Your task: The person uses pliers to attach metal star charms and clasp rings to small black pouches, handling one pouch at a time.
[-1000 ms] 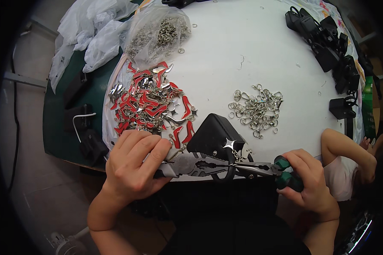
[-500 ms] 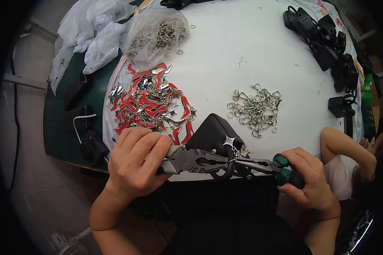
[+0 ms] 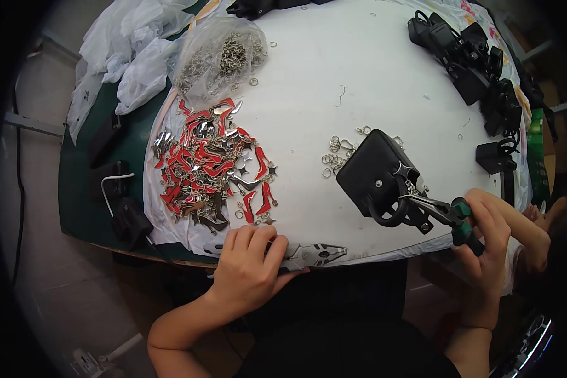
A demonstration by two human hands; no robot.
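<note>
At the table's front edge my left hand (image 3: 249, 268) is closed round a pair of combination pliers (image 3: 318, 254), which lies flat with its jaws toward the right. My right hand (image 3: 485, 242) grips needle-nose pliers (image 3: 461, 220) with green and black handles. Their jaws reach to the hardware beside the handle of a small black handbag (image 3: 372, 173). A silver star charm (image 3: 406, 171) hangs on the bag by a short chain. The bag is tilted and partly covers a pile of silver clasps and rings (image 3: 335, 151). Its contact with the table cannot be made out.
Red high-heel charms (image 3: 205, 154) lie heaped at the left, below a clear bag of metal rings (image 3: 223, 60). More small black bags (image 3: 466, 63) line the right edge. White plastic bags (image 3: 145, 57) rest at the far left. Another person's arm (image 3: 516, 217) is at the right.
My hands have moved apart. The combination pliers have left the handbag and come down to the table edge, while the handbag has moved right and away from me with the needle-nose pliers.
</note>
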